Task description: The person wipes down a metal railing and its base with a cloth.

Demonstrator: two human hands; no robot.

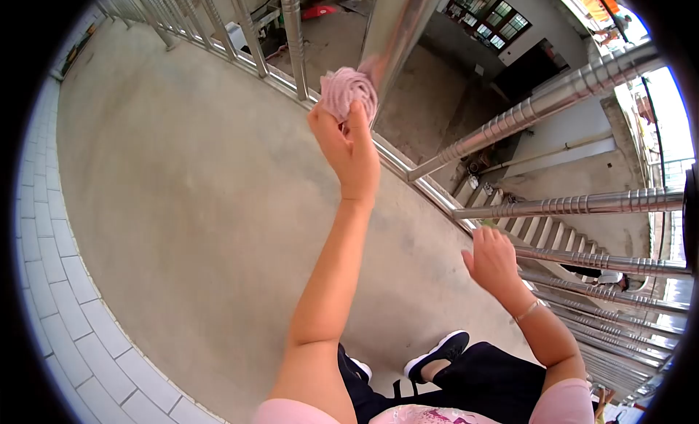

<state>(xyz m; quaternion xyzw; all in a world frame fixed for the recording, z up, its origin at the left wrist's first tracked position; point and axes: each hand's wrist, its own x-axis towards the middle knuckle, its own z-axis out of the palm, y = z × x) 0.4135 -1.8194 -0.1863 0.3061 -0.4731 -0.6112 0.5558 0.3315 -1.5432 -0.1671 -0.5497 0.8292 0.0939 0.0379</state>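
My left hand point(348, 147) is stretched forward, its fingers closed on a bunched pink cloth point(348, 94). The cloth is against or right beside the thick shiny metal post point(397, 38) of the railing; part of it is blurred. Lower on the right, my right hand point(495, 260) is near the bottom rail point(429, 193) and the thin metal bars. Its fingers are curled over with the thumb standing apart, and the inside of the hand is hidden. A small green patch shows just beyond its knuckles; I cannot make out what it is.
A ringed metal bar point(535, 107) and several more form the railing, which turns a corner at the post. Beyond it lie a lower floor and a staircase point(542, 233). The concrete floor point(189, 205) ends at white tiles point(95, 351) on the left. My black shoe point(440, 355) is below.
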